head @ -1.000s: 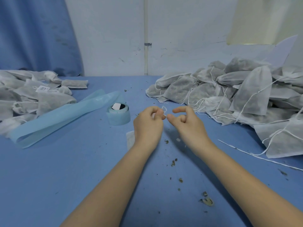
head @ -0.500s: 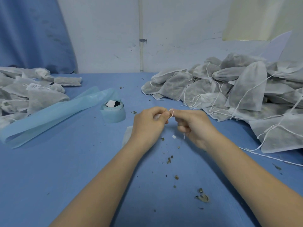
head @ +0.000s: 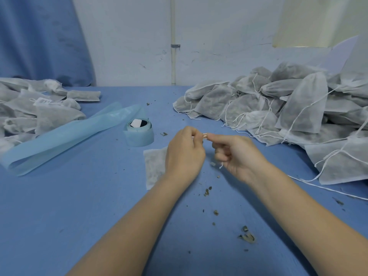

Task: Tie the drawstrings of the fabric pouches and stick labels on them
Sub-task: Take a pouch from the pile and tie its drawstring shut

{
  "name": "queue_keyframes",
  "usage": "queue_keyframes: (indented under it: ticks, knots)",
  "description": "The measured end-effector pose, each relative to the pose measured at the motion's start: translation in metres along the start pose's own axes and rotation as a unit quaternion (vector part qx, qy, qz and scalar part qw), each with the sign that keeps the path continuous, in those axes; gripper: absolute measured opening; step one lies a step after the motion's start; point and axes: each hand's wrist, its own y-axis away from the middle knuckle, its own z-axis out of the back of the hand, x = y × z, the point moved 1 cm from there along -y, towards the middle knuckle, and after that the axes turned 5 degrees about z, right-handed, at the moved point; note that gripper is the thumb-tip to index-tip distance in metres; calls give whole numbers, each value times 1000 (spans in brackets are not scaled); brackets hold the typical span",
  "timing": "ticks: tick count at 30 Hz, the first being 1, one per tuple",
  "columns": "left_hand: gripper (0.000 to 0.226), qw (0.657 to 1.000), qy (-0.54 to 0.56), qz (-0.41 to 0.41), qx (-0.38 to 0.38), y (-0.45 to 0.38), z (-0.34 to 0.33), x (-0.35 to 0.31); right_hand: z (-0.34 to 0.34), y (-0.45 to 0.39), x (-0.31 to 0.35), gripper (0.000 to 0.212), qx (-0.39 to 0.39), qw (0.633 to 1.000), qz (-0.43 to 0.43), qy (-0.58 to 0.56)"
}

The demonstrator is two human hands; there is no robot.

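A white fabric pouch (head: 154,166) lies flat on the blue table (head: 79,216), mostly hidden behind my left hand (head: 184,154). Both my hands meet above it, fingertips pinching its thin drawstring (head: 221,165); the knot itself is blurred and too small to see. My right hand (head: 238,156) is curled, a string end dangling below it. A label roll (head: 138,133) sits beyond to the left. Pouch piles flank the table, the right pile (head: 288,114) cut off at the edge.
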Motion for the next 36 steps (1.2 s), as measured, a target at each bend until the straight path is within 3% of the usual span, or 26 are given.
queue_keyframes:
  ticks: [3, 5, 8, 10, 12, 14, 17, 20, 22, 25, 28, 32, 36]
  knots:
    - [21, 993, 93, 59, 37, -3, 1, -4, 1, 2, 2, 12, 49, 990, -90, -98]
    - [15, 991, 123, 35, 36, -1, 4, -6, 2, 5, 4, 13, 53, 980, -120, -149]
    - [18, 983, 4, -170, -73, 6, 12, -5, 1, 8, 8, 6, 56, 975, -119, -177]
    - [14, 933, -90, -313, -151, 9, 13, -6, 1, 10, 9, 5, 59, 978, -109, -169]
    - [9, 899, -113, -378, -188, 11, 12, -8, 3, 11, 11, 7, 61, 981, -96, -155]
    - [6, 892, -114, -391, -197, 10, 12, -10, 5, 11, 12, 10, 56, 984, -82, -146]
    - [3, 901, -97, -373, -200, 9, 14, -12, 7, 12, 14, 21, 42, 989, -64, -125]
    - [4, 917, -93, -336, -194, 10, 16, -15, 5, 12, 14, 14, 27, 996, -26, -75]
    - [8, 913, -123, -336, -197, 11, 16, -16, 5, 12, 13, 4, 13, 1000, 7, -25]
    - [14, 891, -166, -361, -221, 10, 14, -16, 7, 12, 11, 18, 4, 999, 47, 27]
    - [14, 895, -167, -344, -229, 10, 13, -15, 10, 12, 13, 14, 24, 994, 77, 68]
    - [8, 979, -76, -151, -111, 10, 14, -16, 16, 12, 14, 12, 61, 983, 127, 122]
    - [21, 999, 15, -22, -17, 8, 17, -19, 9, 11, 5, 15, 80, 969, 174, 155]
